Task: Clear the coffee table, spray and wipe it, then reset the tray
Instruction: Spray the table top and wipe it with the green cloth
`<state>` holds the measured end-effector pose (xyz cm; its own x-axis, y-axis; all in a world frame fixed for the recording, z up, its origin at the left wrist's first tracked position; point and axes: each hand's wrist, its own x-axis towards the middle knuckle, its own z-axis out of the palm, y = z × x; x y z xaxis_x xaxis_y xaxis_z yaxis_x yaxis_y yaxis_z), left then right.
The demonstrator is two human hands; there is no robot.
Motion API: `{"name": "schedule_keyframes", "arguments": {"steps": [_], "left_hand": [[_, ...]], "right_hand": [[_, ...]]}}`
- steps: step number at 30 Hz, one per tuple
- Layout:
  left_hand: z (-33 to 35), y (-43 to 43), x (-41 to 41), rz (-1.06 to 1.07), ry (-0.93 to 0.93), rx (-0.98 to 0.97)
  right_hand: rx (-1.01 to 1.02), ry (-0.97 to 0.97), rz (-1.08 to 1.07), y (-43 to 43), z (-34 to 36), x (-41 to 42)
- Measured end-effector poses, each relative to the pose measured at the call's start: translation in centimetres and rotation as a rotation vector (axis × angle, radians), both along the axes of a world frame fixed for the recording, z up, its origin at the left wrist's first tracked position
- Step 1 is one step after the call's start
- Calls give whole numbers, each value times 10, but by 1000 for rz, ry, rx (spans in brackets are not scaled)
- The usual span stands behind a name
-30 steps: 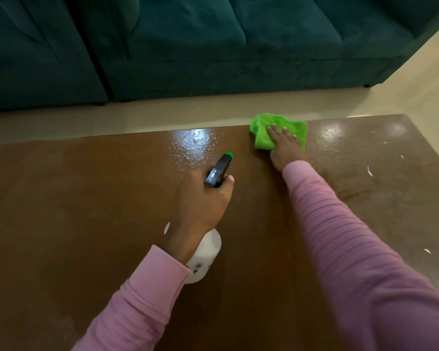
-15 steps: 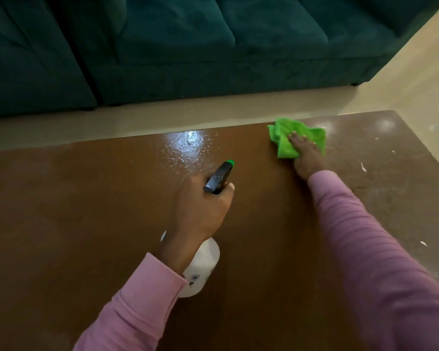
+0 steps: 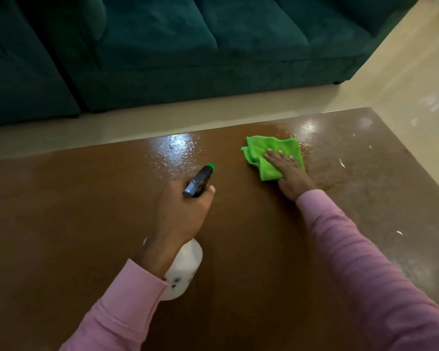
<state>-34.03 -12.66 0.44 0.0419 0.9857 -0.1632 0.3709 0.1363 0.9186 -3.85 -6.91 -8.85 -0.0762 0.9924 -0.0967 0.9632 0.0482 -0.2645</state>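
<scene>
Head view: coffee table (image 3: 86,224) cleared, far middle wet with spray. Left hand (image 3: 180,219) grasps spray bottle (image 3: 185,269) above it. Right hand (image 3: 289,171), fingers flat, presses green cloth (image 3: 259,150) near far edge. Wiping unfinished; tray unseen.

Cloth (image 3: 269,153) on the table (image 3: 61,224) — right of the spray bottle (image 3: 188,264); sofa (image 3: 188,46) behind.
</scene>
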Motion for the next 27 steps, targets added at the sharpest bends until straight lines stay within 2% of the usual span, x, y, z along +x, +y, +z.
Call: {"name": "schedule_keyframes", "arguments": {"steps": [3, 6, 8, 11, 13, 15, 18, 20, 23, 27], "left_hand": [[2, -2, 0, 37, -17, -40], [1, -10, 7, 69, -8, -124], [1, -17, 15, 92, -35, -191], [1, -23, 38, 93, -28, -240], [0, -26, 54, 66, 5, -232], [1, -28, 71, 57, 2, -211], [2, -34, 91, 41, -28, -200], [1, -39, 102, 16, -45, -195], [0, -42, 116, -34, -59, -188], [1, -43, 132, -69, -80, -191]], "right_hand": [[-31, -36, -227, 30, 0, 61], [-55, -55, -321, 64, 6, 74], [-56, -60, -273, 63, 7, 56], [9, -40, 6, 28, -3, 19], [24, -17, 135, 4, -7, 25], [13, -19, 95, 1, -5, 65], [-47, -20, -152, 12, -1, 138], [-61, -37, -233, 13, 2, 153], [-41, -36, -148, -1, 3, 116], [-27, -16, 139, -50, -3, 66]]}}
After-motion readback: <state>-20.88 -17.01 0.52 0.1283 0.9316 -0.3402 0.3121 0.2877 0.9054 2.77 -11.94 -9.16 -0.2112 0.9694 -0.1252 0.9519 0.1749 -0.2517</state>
